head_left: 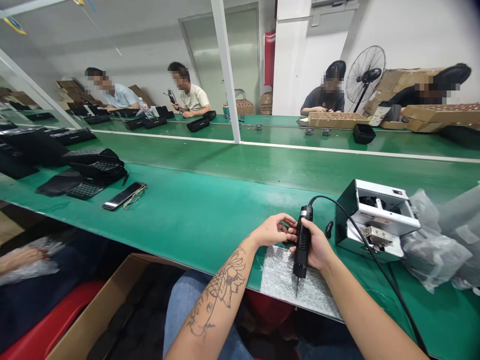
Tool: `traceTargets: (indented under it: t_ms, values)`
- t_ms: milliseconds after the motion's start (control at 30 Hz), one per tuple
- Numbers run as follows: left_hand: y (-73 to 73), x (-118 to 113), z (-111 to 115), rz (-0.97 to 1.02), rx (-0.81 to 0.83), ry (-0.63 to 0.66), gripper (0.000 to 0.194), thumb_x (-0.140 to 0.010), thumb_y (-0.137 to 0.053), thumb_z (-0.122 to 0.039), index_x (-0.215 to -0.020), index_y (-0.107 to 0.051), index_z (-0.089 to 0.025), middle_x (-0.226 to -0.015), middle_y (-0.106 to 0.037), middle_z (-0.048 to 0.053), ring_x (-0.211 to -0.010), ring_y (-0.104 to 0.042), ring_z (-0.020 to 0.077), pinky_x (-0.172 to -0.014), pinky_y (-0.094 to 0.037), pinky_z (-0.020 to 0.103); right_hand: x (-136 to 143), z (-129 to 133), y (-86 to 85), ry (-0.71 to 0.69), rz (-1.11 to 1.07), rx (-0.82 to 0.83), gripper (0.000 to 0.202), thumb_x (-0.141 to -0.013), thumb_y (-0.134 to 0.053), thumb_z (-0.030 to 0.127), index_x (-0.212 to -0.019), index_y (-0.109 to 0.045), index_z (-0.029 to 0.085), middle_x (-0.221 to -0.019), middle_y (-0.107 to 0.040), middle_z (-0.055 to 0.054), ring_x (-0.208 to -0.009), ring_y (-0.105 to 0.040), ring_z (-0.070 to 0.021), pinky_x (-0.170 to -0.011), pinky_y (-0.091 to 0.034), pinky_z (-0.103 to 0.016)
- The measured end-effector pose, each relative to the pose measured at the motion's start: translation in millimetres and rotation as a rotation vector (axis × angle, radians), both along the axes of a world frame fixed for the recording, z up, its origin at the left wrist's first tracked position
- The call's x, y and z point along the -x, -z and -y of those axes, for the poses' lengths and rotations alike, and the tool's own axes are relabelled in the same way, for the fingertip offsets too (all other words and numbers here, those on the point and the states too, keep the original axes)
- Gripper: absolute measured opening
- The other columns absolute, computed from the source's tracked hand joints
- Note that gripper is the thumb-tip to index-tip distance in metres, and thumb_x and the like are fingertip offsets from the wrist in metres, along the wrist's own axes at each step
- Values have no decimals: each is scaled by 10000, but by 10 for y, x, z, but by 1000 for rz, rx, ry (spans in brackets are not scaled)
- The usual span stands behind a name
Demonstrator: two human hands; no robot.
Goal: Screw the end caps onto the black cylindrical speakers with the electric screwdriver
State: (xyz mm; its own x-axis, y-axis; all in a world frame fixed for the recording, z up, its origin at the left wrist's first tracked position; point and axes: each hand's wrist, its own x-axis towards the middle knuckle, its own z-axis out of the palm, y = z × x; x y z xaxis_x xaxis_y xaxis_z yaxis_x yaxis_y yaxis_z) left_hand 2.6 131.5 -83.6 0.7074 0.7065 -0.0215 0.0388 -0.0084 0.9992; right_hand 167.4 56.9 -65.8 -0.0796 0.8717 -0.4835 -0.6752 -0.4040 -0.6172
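Note:
My right hand [318,245] is wrapped round a black electric screwdriver [303,245], whose bit points down over a sheet of bubble wrap [275,272] at the table's front edge. A cable runs from the tool's top to the right. Close beside the screwdriver, my left hand [275,229] has its fingers bent together; their tips are partly hidden behind the tool, and anything small in them does not show. A small black piece [329,229] lies on the green table right of my right hand.
A screw feeder machine [378,220] stands at right beside clear plastic bags [435,245]. A phone [124,196], glasses [135,195] and black cases [95,167] lie at left. Below is a cardboard box [93,312] of dark items. Several people sit across the green bench [180,220].

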Motion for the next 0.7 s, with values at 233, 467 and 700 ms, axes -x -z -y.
traceTargets:
  t_ms: [233, 467, 700]
  values:
    - [-7, 2, -3, -1, 5, -2, 495, -686, -819, -149, -1145, -636, -143, -1144, -671, 122, -809, -649, 123, -690, -518, 236, 5, 6, 8, -1, -6, -1, 277, -919, -649, 419, -964, -670, 147, -833, -724, -65, -672, -701, -193, -460, -608, -338]
    - [-47, 2, 13, 0, 12, 1, 512, -686, -857, -200, -1146, -638, -145, -1138, -670, 130, -863, -663, 156, -724, -534, 264, 3, 1, 36, 3, -12, -1, 287, -916, -652, 422, -968, -680, 141, -841, -726, -65, -673, -698, -192, -466, -619, -350]
    - [-37, -4, 17, -5, 20, 3, 519, -687, -872, -225, -1141, -633, -147, -1140, -667, 127, -852, -658, 146, -724, -532, 263, 7, 0, 9, 7, -24, 0, 280, -923, -644, 411, -968, -677, 137, -831, -720, -61, -651, -696, -189, -451, -609, -346]
